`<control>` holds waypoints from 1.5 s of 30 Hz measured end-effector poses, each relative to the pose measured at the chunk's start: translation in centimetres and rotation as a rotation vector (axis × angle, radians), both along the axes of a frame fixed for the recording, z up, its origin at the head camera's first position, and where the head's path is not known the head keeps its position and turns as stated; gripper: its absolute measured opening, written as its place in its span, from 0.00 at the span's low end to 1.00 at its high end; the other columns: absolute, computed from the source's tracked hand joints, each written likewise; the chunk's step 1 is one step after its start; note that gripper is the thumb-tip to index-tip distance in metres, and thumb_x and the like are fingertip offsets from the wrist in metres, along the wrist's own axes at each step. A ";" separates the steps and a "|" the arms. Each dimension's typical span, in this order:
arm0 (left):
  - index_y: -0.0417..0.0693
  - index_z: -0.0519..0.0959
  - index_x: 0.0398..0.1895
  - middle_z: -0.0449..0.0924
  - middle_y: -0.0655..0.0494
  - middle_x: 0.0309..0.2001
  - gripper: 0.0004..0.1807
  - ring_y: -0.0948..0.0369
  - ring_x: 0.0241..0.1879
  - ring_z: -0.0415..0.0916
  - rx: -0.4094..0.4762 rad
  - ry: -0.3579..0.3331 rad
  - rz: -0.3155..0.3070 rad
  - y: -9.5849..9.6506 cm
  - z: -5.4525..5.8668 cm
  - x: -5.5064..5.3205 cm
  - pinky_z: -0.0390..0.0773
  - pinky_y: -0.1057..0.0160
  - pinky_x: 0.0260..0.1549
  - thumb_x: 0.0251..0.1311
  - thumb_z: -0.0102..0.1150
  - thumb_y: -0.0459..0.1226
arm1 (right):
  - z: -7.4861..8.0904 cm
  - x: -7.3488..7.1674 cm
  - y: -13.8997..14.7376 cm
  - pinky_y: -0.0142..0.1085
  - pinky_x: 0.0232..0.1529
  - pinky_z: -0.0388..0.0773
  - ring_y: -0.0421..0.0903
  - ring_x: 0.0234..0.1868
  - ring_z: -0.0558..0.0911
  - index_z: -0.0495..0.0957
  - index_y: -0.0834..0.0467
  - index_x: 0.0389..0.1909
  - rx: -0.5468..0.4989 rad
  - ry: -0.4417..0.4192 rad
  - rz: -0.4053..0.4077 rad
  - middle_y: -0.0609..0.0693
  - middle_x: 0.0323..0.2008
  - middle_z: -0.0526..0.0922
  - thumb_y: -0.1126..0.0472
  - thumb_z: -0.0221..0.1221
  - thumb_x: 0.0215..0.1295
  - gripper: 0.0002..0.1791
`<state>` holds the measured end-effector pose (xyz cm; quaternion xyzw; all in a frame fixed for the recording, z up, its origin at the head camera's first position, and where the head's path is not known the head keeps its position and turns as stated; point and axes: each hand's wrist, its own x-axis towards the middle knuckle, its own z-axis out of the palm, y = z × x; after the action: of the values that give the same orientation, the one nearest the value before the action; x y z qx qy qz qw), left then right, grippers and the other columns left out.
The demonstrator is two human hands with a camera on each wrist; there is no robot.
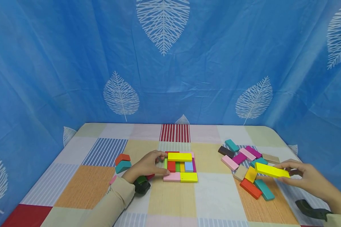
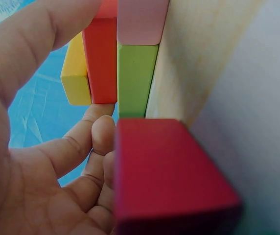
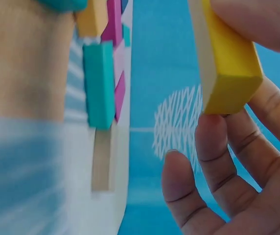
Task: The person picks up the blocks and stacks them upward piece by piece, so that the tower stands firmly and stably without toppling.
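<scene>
Left of centre on the table stands a low stack of coloured wooden blocks [image 1: 171, 177], with two yellow blocks [image 1: 179, 157] on or near its top. My left hand [image 1: 149, 164] is at the stack's left side, thumb at the front and fingers at the back. In the left wrist view, the thumb and a fingertip pinch the ends of a red layer [image 2: 101, 61], above a green block [image 2: 136, 81]. At the right, my right hand [image 1: 305, 176] holds a long yellow block [image 1: 272, 170] between thumb and fingers, raised over a loose pile of blocks.
The right pile includes a red block [image 1: 250, 188], teal block [image 1: 264, 189], black block [image 1: 226, 151] and pink block [image 1: 230, 162]. Beside my left wrist lie an orange block [image 1: 122, 158], a teal block [image 1: 123, 166] and a crimson block [image 2: 169, 166]. A blue curtain [image 1: 201, 63] hangs behind the table.
</scene>
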<state>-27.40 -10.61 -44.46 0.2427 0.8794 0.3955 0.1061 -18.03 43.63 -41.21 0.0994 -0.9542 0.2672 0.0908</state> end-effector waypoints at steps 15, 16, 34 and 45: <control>0.34 0.79 0.65 0.74 0.55 0.44 0.36 0.56 0.46 0.69 -0.010 0.000 0.016 0.4 0.0 0.6 0.76 0.62 0.47 0.54 0.82 0.40 | -0.1 -1.5 -5.5 0.28 0.38 0.82 0.38 0.36 0.78 0.87 0.61 0.49 -0.131 0.066 0.296 0.35 0.43 0.84 0.73 0.80 0.52 0.22; 0.34 0.80 0.65 0.74 0.55 0.44 0.36 0.56 0.46 0.69 -0.011 0.003 0.017 0.4 -0.1 0.6 0.76 0.62 0.47 0.54 0.82 0.40 | -0.2 -1.7 -5.9 0.29 0.38 0.83 0.38 0.36 0.79 0.87 0.61 0.48 -0.137 0.082 0.320 0.37 0.43 0.85 0.73 0.80 0.52 0.22; 0.35 0.79 0.67 0.75 0.55 0.46 0.38 0.56 0.48 0.70 -0.024 0.005 0.025 0.3 -0.6 0.6 0.77 0.63 0.47 0.55 0.82 0.40 | -0.2 -3.4 -12.7 0.32 0.39 0.82 0.38 0.39 0.77 0.89 0.62 0.51 -0.172 0.037 0.413 0.47 0.44 0.86 0.71 0.78 0.56 0.20; 0.37 0.79 0.67 0.75 0.55 0.46 0.38 0.55 0.49 0.70 -0.023 -0.005 0.035 0.4 -0.4 0.6 0.77 0.62 0.48 0.54 0.83 0.41 | -0.6 -4.4 -16.3 0.32 0.40 0.83 0.37 0.39 0.77 0.89 0.60 0.50 -0.139 -0.054 0.438 0.50 0.45 0.87 0.65 0.78 0.60 0.17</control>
<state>-26.78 -10.24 -44.88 0.2248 0.8878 0.3877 0.1043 -22.39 27.33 -41.79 0.2902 -0.8913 0.3482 0.0116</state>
